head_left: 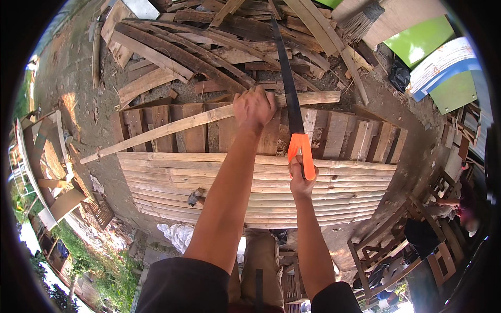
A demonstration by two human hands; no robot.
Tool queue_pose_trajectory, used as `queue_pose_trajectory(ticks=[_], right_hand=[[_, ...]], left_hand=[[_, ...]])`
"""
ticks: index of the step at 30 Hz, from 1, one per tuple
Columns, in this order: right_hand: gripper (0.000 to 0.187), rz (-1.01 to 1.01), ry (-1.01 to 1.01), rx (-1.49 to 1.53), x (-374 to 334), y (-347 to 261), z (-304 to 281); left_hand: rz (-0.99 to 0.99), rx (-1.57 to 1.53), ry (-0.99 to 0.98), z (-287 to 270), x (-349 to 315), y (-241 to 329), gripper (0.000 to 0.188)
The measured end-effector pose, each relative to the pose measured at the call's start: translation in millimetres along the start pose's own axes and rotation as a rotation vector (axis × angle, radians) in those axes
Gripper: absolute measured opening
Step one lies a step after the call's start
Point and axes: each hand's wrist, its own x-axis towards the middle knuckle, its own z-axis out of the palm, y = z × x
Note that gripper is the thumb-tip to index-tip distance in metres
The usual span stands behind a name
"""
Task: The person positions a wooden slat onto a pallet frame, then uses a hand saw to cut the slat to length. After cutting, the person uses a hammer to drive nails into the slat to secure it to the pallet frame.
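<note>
My left hand (254, 107) is closed over a long, narrow strip of wood (172, 129), which lies slantwise across the slatted wooden bench. In my right hand (302, 177) is the orange handle of a hand saw (293, 99). Its dark blade points away from me and crosses the strip a little to the right of my left hand. Whether the teeth have cut into the strip cannot be made out. Past the blade, the strip's right end sticks out over the bench's far boards.
Under my arms is the bench of bamboo slats (167, 180), with a small dark object (195, 197) on it. Beyond lies a heap of scrap boards (209, 47). A broom head (364, 21) and green panels (421, 39) stand far right. Another person (466, 206) is at the right edge.
</note>
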Motion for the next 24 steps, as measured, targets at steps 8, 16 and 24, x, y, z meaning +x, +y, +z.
queue_pose_trajectory(ticks=[8,16,24], right_hand=[[0.012,-0.527,0.258,-0.135,-38,-82,8],[0.012,-0.076,0.033,-0.307,-73,-97,-38],[0.006,0.085,-0.063,-0.369,-109,-118,-58]], left_hand=[[-0.003,0.047,0.023,0,1,1,0.035],[-0.032,0.064,-0.073,-5,2,3,0.042],[-0.038,0.061,-0.096,-7,3,5,0.041]])
